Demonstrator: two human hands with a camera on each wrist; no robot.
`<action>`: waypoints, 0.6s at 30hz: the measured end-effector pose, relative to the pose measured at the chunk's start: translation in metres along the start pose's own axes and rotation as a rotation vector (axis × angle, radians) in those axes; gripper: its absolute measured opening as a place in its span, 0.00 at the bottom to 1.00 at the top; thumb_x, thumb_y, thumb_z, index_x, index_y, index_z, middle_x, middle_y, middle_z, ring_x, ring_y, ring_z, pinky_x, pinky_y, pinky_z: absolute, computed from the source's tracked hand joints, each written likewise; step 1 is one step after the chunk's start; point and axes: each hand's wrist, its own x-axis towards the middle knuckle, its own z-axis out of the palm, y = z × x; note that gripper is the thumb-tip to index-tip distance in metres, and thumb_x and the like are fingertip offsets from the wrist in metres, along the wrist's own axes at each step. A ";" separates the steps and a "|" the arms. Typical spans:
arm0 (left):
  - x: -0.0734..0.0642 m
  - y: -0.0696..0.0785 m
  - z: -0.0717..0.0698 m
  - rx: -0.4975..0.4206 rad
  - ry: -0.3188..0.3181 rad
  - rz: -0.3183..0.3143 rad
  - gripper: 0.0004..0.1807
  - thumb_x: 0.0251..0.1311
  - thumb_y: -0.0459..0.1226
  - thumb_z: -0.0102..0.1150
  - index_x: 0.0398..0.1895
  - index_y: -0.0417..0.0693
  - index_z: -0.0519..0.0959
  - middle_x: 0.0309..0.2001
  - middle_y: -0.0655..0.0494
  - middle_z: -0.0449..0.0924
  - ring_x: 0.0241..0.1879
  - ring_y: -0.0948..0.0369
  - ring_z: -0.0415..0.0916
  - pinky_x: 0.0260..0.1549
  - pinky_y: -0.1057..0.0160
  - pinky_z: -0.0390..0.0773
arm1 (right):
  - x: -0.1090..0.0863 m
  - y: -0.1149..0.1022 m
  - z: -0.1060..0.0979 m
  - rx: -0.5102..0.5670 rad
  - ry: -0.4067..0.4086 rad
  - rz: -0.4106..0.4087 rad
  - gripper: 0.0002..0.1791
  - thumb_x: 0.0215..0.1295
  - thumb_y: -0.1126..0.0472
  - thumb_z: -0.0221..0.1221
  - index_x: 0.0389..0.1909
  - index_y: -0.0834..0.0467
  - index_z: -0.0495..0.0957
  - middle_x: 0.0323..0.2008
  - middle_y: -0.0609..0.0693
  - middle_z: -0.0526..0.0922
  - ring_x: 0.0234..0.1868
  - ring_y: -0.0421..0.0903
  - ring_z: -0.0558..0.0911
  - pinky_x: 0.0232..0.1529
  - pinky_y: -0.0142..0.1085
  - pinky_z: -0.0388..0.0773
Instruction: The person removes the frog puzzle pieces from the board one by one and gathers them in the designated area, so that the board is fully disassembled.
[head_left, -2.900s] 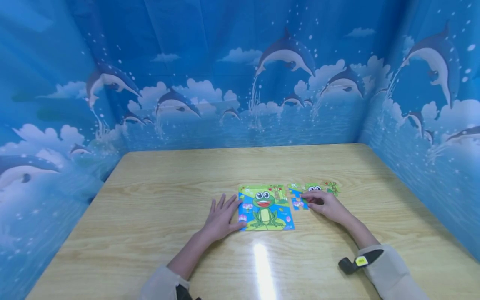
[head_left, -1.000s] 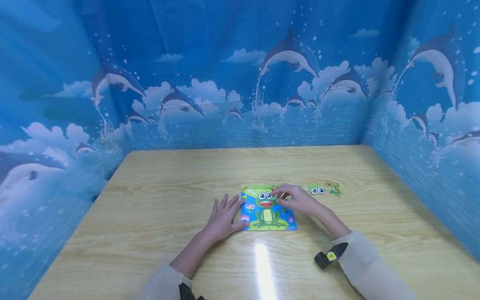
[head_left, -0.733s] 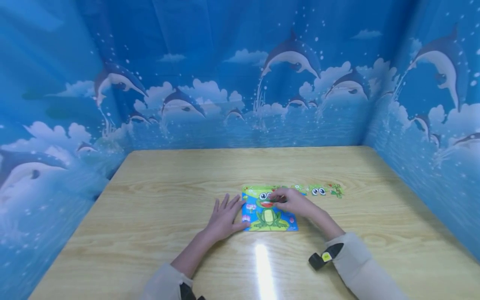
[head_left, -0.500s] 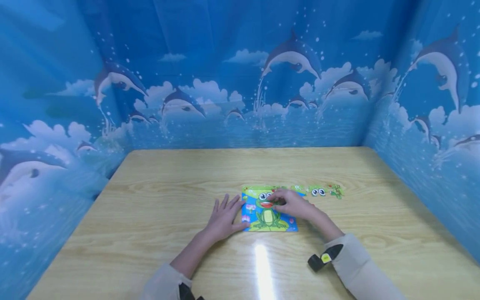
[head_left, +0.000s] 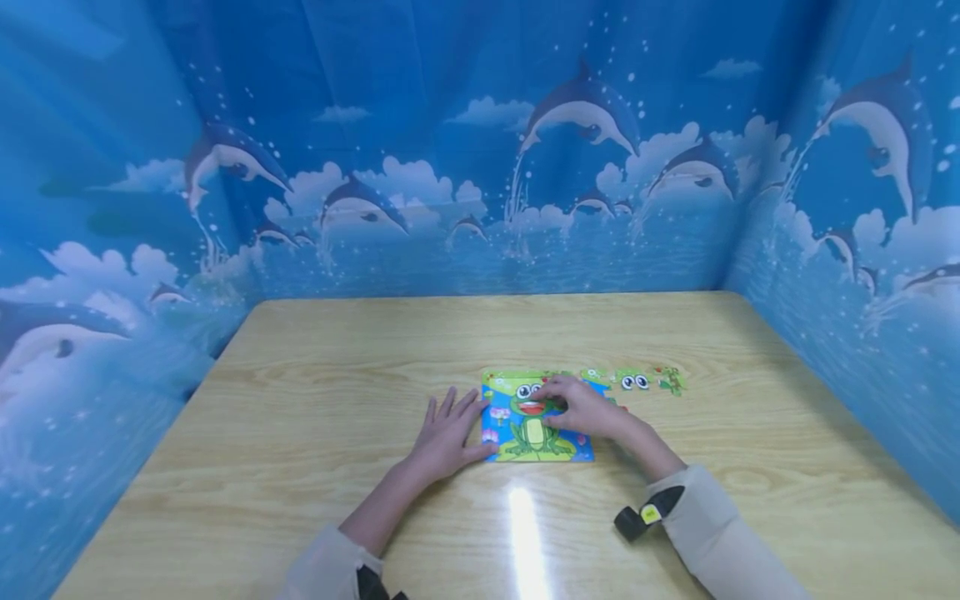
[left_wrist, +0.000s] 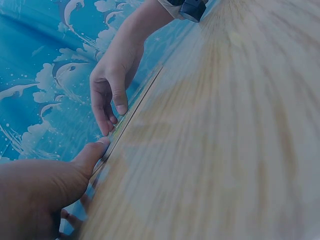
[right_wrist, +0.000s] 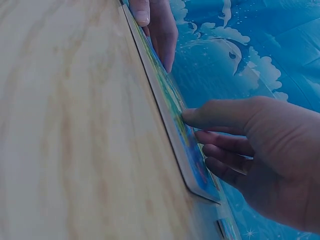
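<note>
A jigsaw board (head_left: 517,448) with a smiling green frog on blue lies flat on the wooden table. My left hand (head_left: 442,437) rests at its left edge, fingers spread, with the thumb on the lower left corner. My right hand (head_left: 581,408) reaches over the board's upper right part. Its thumb and fingertips come down on the picture near the frog's head, slightly apart; I cannot tell whether a jigsaw piece is between them. In the right wrist view the thumb (right_wrist: 192,117) touches the board's surface. The hand hides part of the frog and the board's right side.
Loose jigsaw pieces lie right of the board: one with frog eyes (head_left: 634,381), one with red and green (head_left: 670,380), and a green-and-blue one (head_left: 596,379) partly behind the right hand. A dolphin-print curtain (head_left: 420,225) encloses the table (head_left: 360,350) at the back and sides.
My right hand has moved left from the loose pieces to the board, then down onto the frog's head. Its thumb and finger have since spread slightly. The left hand stays at the board's edge.
</note>
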 end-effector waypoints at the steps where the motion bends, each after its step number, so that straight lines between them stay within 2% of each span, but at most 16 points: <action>1: 0.000 0.000 0.000 -0.003 0.003 0.003 0.39 0.54 0.59 0.54 0.65 0.48 0.63 0.68 0.44 0.53 0.66 0.40 0.41 0.60 0.38 0.35 | 0.000 0.000 0.000 -0.004 0.001 -0.002 0.19 0.56 0.60 0.63 0.51 0.58 0.77 0.57 0.64 0.68 0.60 0.63 0.62 0.56 0.56 0.63; 9: 0.000 0.001 0.000 -0.004 0.002 0.004 0.39 0.54 0.58 0.55 0.65 0.48 0.62 0.68 0.44 0.53 0.66 0.39 0.42 0.60 0.38 0.35 | 0.001 0.003 0.001 0.072 0.025 -0.023 0.16 0.60 0.68 0.58 0.50 0.61 0.77 0.53 0.63 0.71 0.48 0.56 0.76 0.47 0.47 0.74; 18: 0.001 0.002 -0.002 0.009 -0.021 -0.020 0.39 0.55 0.59 0.54 0.66 0.49 0.62 0.68 0.45 0.53 0.67 0.41 0.41 0.60 0.38 0.35 | 0.004 0.006 0.005 0.026 0.122 -0.057 0.14 0.57 0.69 0.60 0.45 0.60 0.80 0.48 0.57 0.76 0.40 0.46 0.77 0.41 0.39 0.76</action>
